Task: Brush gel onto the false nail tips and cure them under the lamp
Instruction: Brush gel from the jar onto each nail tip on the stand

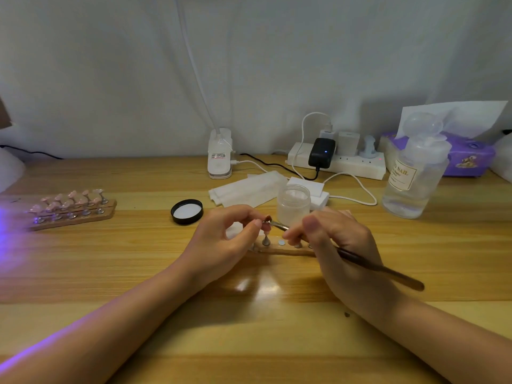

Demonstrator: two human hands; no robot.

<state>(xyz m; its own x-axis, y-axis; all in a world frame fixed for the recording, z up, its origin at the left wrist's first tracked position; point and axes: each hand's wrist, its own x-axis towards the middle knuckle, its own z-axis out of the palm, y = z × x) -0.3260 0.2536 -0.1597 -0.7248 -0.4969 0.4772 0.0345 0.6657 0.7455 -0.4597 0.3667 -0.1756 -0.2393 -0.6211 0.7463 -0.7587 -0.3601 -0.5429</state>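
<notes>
The left hand (pixel 224 231) pinched a nail tip (pixel 267 219) at center. The right hand (pixel 336 239) gripped the brush (pixel 360 259), handle pointing toward 4 o'clock over the tabletop (pixel 138 273).

Near wooden holder strip (pixel 279 249): both ends hidden behind the hands. Nail tip at brush head (pixel 268 219): too small and blurred to make out. Bottle label (pixel 401 173): small print unreadable. Violet glow (pixel 5 225): source cut off at left edge.

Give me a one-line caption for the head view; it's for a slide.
Right hand brushes gel with a brush onto a nail tip pinched by the left hand.
</notes>
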